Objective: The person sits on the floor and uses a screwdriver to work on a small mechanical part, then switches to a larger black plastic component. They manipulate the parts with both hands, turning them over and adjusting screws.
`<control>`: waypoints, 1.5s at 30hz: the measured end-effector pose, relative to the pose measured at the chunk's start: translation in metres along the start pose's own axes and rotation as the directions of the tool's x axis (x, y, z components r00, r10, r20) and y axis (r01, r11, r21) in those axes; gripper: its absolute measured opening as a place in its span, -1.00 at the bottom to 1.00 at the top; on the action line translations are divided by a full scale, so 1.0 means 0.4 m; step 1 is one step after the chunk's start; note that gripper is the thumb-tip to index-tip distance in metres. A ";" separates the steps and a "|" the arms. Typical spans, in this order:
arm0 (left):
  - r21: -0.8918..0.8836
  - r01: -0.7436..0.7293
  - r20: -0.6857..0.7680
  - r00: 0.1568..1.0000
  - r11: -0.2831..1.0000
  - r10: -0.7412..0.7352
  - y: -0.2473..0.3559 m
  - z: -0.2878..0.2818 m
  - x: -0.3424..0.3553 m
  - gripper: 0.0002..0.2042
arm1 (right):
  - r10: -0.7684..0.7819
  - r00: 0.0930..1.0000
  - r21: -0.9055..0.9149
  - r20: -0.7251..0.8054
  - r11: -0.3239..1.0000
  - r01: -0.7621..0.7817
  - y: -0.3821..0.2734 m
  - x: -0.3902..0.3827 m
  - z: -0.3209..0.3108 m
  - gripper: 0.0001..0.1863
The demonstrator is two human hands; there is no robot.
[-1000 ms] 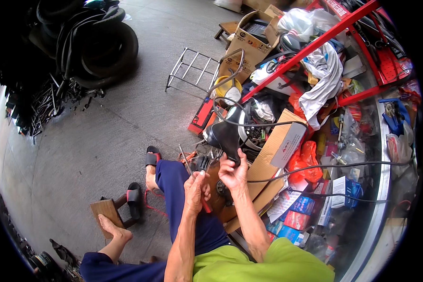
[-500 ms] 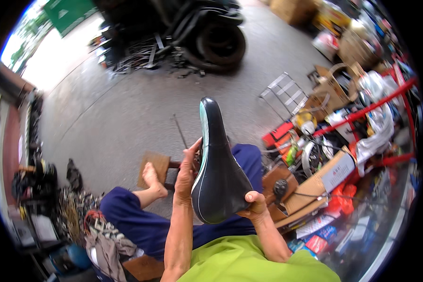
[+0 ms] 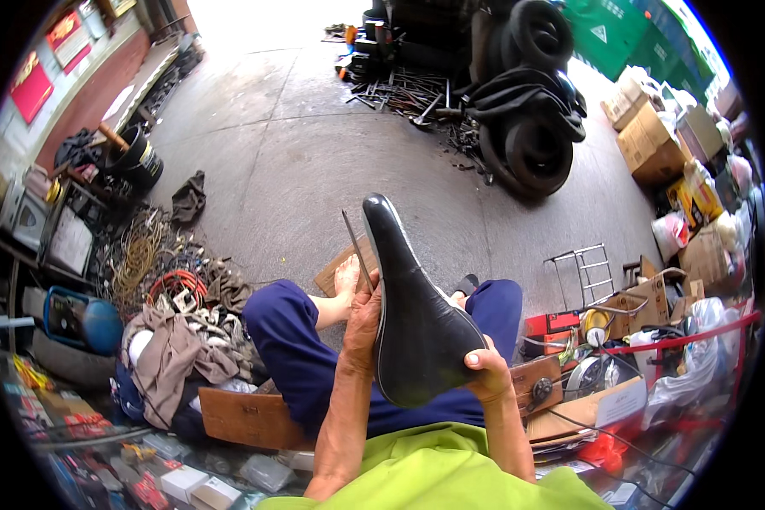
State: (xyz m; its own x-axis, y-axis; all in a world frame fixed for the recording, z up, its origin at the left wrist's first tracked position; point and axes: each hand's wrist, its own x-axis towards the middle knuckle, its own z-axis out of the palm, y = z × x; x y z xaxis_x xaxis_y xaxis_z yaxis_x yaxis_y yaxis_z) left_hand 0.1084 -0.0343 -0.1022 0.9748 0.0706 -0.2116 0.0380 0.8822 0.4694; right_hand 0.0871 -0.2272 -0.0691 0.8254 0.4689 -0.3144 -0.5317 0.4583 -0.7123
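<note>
Shift since half a second ago, head view: the scene is swinging rightward across the picture, with the tyre stack point(image 3: 512, 153) now standing at upper right instead of top centre; the black bicycle saddle point(image 3: 425, 331) is showing less of its left flank.
Saddle, place: it is hanging above the lap, in front of the green shirt point(image 3: 433, 463), held between both hands.
Saddle, long axis: its narrow nose is pointing away from the torso and slightly leftward; its broad rear is facing back toward the body.
Right hand point(image 3: 490, 374): its grip is clasping the rear right corner, thumb lying on the upper face, the other fingers mostly hiding beneath.
Left hand point(image 3: 363, 321): its grip is closing around a thin rod point(image 3: 359, 246) and lying along the saddle's left edge; how firmly it is also supporting the saddle, I am not able to tell.
Nearer hand: the right is sitting nearest the rear; the left is reaching farther forward, nearer the nose.
Rod: it is jutting up and leftward beside the nose, leaning across from the saddle's axis.
Surface below: navy trousers point(image 3: 282, 340) are spreading under the saddle; a bare foot point(image 3: 347, 276) is resting on a wooden block point(image 3: 325, 279).
Room: grey floor point(image 3: 314, 161) is stretching ahead; a cloth heap point(image 3: 174, 357) is lying at left, a wire rack point(image 3: 588, 268) standing at right.
</note>
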 end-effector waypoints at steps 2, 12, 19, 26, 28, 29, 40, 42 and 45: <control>0.058 -0.081 -0.047 0.995 0.995 0.084 0.032 -0.003 -0.028 -0.78 | 0.014 0.999 -0.016 0.028 1.000 -0.014 -0.006 -0.008 0.039 -0.41; 0.387 -0.337 -0.158 0.893 0.858 0.422 0.074 0.036 -0.150 -0.45 | -0.477 0.663 -0.807 0.577 -0.210 0.551 0.003 -0.047 0.196 -0.26; -0.153 -0.057 0.076 0.995 0.987 0.070 0.090 0.049 -0.161 -0.39 | -0.261 0.688 -0.721 0.677 -0.046 0.692 -0.029 -0.155 0.232 -0.40; -0.604 0.340 0.708 0.644 0.721 0.290 0.025 -0.029 -0.097 -0.28 | -0.664 0.748 -0.838 -0.006 0.411 0.359 -0.073 -0.124 0.213 -0.92; -0.629 0.338 0.723 0.586 0.700 0.367 0.007 -0.030 -0.087 -0.21 | -0.530 0.840 -0.862 0.115 0.367 0.350 -0.055 -0.077 0.191 -0.89; -0.577 0.269 0.654 0.718 0.771 0.239 0.007 -0.050 -0.088 -0.29 | -0.369 0.926 -0.838 0.084 0.476 0.266 -0.052 -0.071 0.188 -0.85; -0.399 0.104 0.286 0.958 0.911 0.016 0.064 -0.080 -0.228 -0.36 | 0.117 0.917 -0.284 0.381 0.959 -0.004 0.105 0.000 0.111 -0.63; -0.407 0.104 0.222 0.975 0.907 -0.012 0.050 -0.080 -0.226 -0.38 | 0.213 0.928 -0.374 0.306 0.923 -0.088 0.106 0.006 0.095 -0.70; -0.379 0.053 0.247 0.968 0.924 0.045 0.031 -0.086 -0.217 -0.38 | 0.334 0.907 -0.289 0.257 0.922 -0.258 0.093 0.003 0.083 -0.69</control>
State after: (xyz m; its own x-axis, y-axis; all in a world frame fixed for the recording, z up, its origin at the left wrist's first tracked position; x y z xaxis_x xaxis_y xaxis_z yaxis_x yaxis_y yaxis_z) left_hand 0.0169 -0.0134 -0.1074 0.9996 -0.0063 0.0279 0.0036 0.9953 0.0972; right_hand 0.0620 -0.1843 -0.0752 0.5217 0.7727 -0.3617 -0.6483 0.0835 -0.7568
